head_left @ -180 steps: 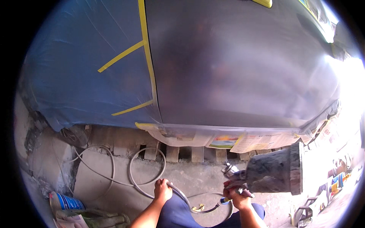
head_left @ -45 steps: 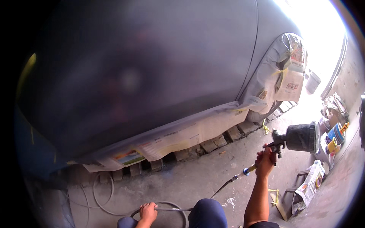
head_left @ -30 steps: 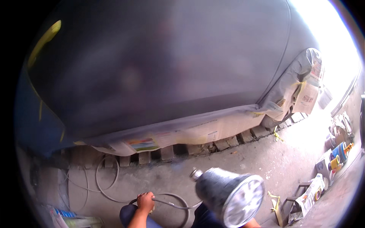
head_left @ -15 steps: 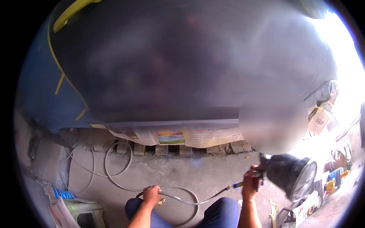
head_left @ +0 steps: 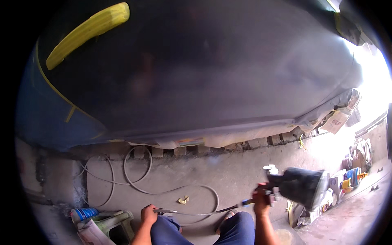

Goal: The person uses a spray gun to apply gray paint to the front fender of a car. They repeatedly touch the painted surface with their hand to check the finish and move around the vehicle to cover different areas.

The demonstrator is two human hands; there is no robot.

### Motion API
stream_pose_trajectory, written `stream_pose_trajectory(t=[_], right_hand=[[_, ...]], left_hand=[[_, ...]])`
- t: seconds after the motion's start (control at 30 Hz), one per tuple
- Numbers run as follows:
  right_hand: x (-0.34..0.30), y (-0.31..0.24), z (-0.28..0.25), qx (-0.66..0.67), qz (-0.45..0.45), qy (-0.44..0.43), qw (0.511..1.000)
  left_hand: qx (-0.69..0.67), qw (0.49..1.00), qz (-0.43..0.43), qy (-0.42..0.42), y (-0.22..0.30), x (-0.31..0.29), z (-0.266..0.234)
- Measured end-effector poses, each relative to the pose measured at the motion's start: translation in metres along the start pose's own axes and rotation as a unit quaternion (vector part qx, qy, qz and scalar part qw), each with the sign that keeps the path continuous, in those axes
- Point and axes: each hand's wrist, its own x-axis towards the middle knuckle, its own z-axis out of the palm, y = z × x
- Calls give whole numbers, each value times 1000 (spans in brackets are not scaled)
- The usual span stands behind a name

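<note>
In front of me rises a dark, smooth vehicle panel (head_left: pixel 212 81), with a yellow-taped door handle (head_left: pixel 92 32) at its upper left. My right hand (head_left: pixel 261 200) is wrapped round a spray gun (head_left: pixel 272 191), which carries a large dark cup (head_left: pixel 300 185) tilted to the right. From the base of the gun a grey air hose (head_left: pixel 192 213) runs left to my left hand (head_left: pixel 149 215). Those fingers are closed on the hose above my left knee. My right fingers are partly hidden behind the gun.
Masking paper (head_left: pixel 237 136) lines the panel's lower edge; blue sheeting (head_left: pixel 65 126) covers the left. Hose loops (head_left: pixel 138 165) lie on the floor. A pale green stool (head_left: pixel 118 222) and a blue can (head_left: pixel 83 214) stand at lower left, several cans (head_left: pixel 353 175) at right.
The view has shifted, bringing more of the taped handle into sight. My left hand has drawn back lower and to the left with the hose; the spray gun has moved slightly left.
</note>
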Motion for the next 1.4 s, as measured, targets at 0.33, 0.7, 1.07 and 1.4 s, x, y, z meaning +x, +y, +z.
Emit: stream_pose_trajectory(t=[0.33, 0.7, 1.07, 1.4], right_hand=[[-19, -53, 54, -44, -36, 93, 994], [-127, -25, 226, -217, 12, -244, 945], [-87, -118, 101, -124, 32, 97, 987], [-113, -96, 208, -160, 1, -88, 983]], left_hand=[[45, 991, -24, -125, -26, -43, -42], [42, 975, -137, -170, -162, -125, -86], [21, 969, -82, -233, -93, -124, -100], [87, 954, -131, -255, -159, -154, -152]])
